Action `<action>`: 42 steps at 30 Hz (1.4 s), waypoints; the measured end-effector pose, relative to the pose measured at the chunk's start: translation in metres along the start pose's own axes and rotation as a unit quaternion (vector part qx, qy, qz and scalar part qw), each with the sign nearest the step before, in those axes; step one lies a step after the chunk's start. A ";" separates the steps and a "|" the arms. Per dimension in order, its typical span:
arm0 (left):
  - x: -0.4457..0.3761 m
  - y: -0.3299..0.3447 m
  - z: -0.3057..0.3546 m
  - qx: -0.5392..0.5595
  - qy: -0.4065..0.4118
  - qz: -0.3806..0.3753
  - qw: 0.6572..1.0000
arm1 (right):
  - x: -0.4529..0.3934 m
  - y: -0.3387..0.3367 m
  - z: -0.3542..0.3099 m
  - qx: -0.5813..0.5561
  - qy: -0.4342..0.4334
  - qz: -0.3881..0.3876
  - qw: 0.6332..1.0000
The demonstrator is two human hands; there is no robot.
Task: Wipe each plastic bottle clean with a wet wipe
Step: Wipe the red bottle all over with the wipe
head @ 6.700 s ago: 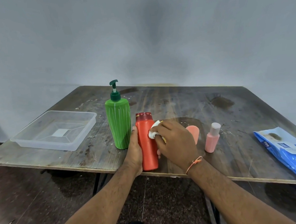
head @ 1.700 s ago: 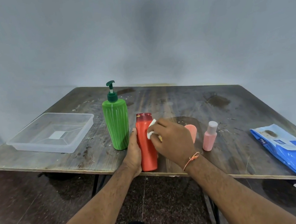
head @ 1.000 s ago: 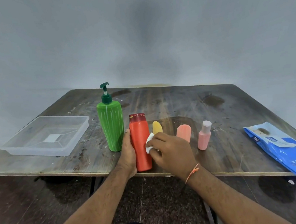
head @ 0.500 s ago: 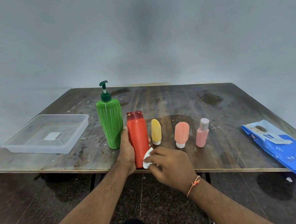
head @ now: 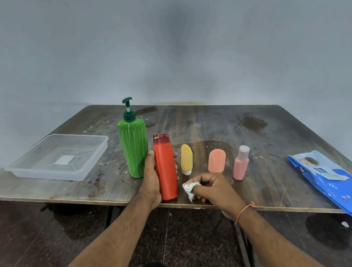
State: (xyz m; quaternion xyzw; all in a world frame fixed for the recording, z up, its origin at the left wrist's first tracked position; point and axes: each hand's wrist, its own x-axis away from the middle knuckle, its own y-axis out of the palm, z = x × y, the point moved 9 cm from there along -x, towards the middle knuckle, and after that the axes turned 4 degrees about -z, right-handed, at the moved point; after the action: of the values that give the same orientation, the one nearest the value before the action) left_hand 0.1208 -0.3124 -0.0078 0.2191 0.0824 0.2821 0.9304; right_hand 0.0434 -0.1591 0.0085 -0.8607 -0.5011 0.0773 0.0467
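Gripping the upright red bottle (head: 165, 169) near the table (head: 259, 146) front edge, left hand (head: 151, 179) is curled round its body; right hand (head: 211, 187) pinches a balled wet wipe (head: 190, 188) just beside the bottle's base, not touching it. Step looks like red-bottle wiping, near the bottom. Next likely needs re-contact or swapping to the yellow bottle (head: 186, 158).

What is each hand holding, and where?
Left hand grips the red bottle round its middle; right hand pinches a crumpled wet wipe at its fingertips.
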 end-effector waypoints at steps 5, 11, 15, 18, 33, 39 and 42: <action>0.000 -0.004 -0.002 0.013 -0.004 0.018 1.000 | 0.004 0.005 -0.005 -0.011 -0.020 0.001 1.000; 0.001 -0.005 -0.005 0.022 -0.039 0.056 0.997 | 0.002 0.007 0.001 0.004 -0.025 -0.008 1.000; 0.002 0.000 0.003 0.016 -0.015 0.055 0.998 | 0.000 0.012 0.002 0.031 -0.047 -0.022 0.998; 0.003 0.003 0.006 0.026 0.004 0.044 0.999 | -0.002 0.014 0.007 0.049 -0.051 -0.017 0.997; 0.003 0.000 0.003 0.113 -0.019 0.035 0.993 | -0.005 0.007 0.014 0.176 -0.089 0.083 0.977; 0.001 -0.002 -0.011 0.118 -0.076 0.039 0.989 | -0.002 0.012 -0.001 0.243 -0.129 0.111 0.955; 0.000 -0.004 -0.015 0.100 -0.091 0.038 0.990 | -0.002 0.017 -0.009 0.256 -0.153 0.096 0.950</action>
State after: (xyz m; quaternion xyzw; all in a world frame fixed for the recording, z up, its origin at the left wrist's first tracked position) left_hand 0.1188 -0.3103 -0.0228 0.3385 0.0169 0.2864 0.8962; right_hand 0.0590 -0.1695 0.0153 -0.8417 -0.3807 0.3377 0.1804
